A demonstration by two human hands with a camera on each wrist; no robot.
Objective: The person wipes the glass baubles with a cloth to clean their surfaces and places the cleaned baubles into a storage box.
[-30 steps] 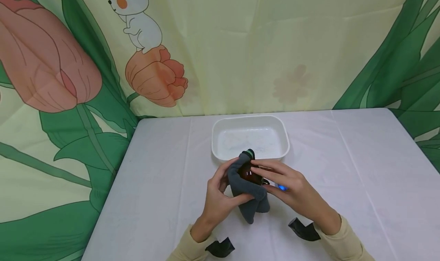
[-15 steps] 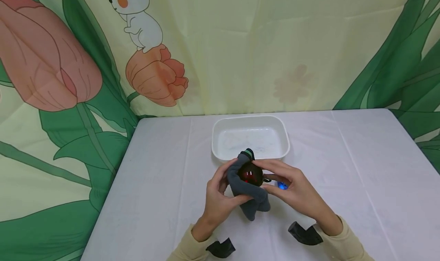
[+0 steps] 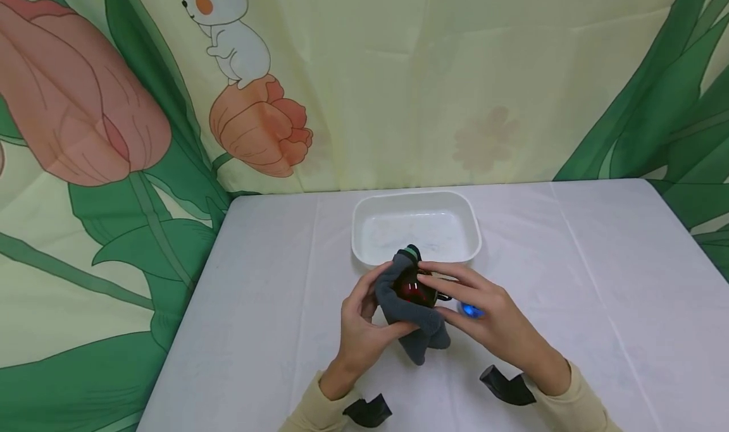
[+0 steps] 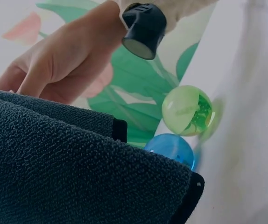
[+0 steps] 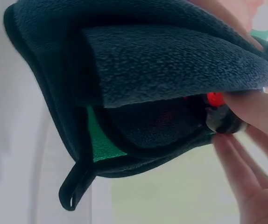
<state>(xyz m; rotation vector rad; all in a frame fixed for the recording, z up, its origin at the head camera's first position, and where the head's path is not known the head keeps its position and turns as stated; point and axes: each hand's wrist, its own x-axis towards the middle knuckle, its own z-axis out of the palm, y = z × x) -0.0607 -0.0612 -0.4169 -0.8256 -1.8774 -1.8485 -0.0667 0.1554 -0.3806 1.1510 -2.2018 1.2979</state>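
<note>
A dark grey towel (image 3: 393, 302) is bunched around a glossy dark red ball (image 3: 411, 291) in the head view. My left hand (image 3: 367, 327) grips the towel from the left, thumb over its near fold. From the other side, fingers and thumb of my right hand (image 3: 484, 302) hold the ball. In the right wrist view, the towel (image 5: 166, 65) covers most of the ball (image 5: 222, 114), and a green patch shows inside its folds. A black loop hangs from the towel's corner there. The left wrist view shows the right hand (image 4: 68, 58) behind the towel (image 4: 78, 163).
A white basin (image 3: 364, 255) stands behind the hands on the white-covered table (image 3: 262, 299). A clear blue ball (image 4: 173, 148) and a clear green ball (image 4: 185, 110) lie on the table under the right hand. A printed curtain (image 3: 398, 90) hangs behind.
The right hand's fingers lift from over the ball, showing more of it, then come down over its top again. The ball turns slightly in the towel; the left hand stays nearly in place.
</note>
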